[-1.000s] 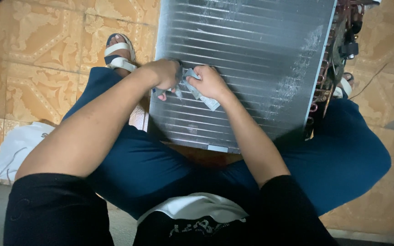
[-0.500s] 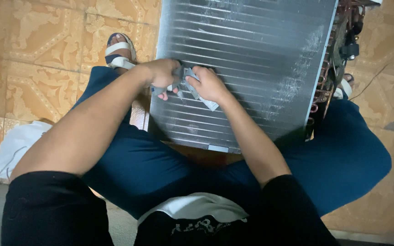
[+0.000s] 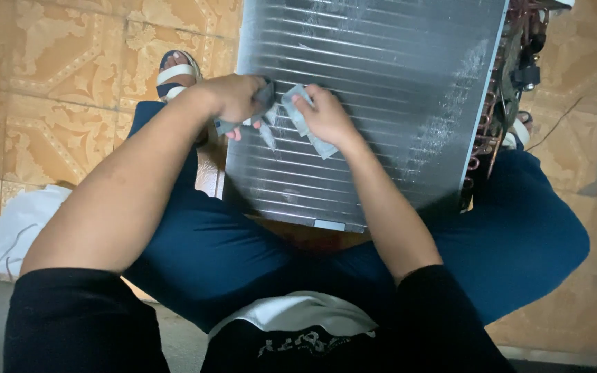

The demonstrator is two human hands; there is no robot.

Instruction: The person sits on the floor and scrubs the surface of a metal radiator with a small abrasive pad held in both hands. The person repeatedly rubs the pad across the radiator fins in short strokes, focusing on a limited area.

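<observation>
Hidden: top edge of finned coil panel (image 3: pixel 381 76) cut off by upper frame; its lower edge shadowed between the knees. Small grey object under the fingers mostly covered, kind hard to make out.
Cut off: copper tubing (image 3: pixel 499 103) at upper right, dim, runs out of frame.
Panel place: upper centre of frame, leaning over the lap, between the blue trouser legs (image 3: pixel 243 249).
Panel axis: fin lines run left to right; panel's longer side cannot be judged, top being out of view.
Panel look: silver-grey, close fine fins, pale scuffed patches at right and near top.
Left hand (image 3: pixel 233 97): curled tight round a grey strip (image 3: pixel 243 124), knuckles up, against the panel's left edge.
Right hand (image 3: pixel 326 114): fingers bent, pinching a pale grey-blue folded piece (image 3: pixel 312 135), pressed on the fins.
Hands: close together, fingertips nearly meeting.
Around: sandalled foot (image 3: pixel 174 76) upper left on patterned tan tiles (image 3: pixel 50 83); white bag (image 3: pixel 15 228) at left edge.
</observation>
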